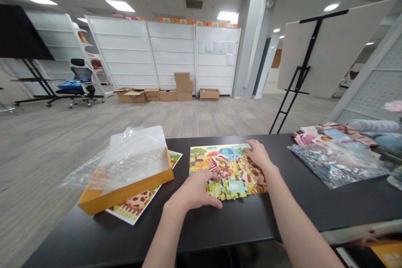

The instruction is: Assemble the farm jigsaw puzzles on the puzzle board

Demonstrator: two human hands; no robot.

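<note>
The left hand (193, 190) lies open and palm-down on the lower left of a jigsaw puzzle (228, 163), and the right hand (259, 154) rests its fingers on the puzzle's upper right; neither is clenched or gripping a piece. The puzzle sits at lower centre of the frame on a black table (282, 213), its interlocked pieces forming a farm scene. Loose-looking pieces along its lower edge could shift if a palm drags across them. To the left, an orange-yellow box tray (157, 180) overlaps a printed picture sheet (133, 205), so a nudge could slide both (the tray's clear plastic (132, 155) hangs past the table edge). At right, a clear bag of pieces (339, 163) could spill if snagged.
</note>
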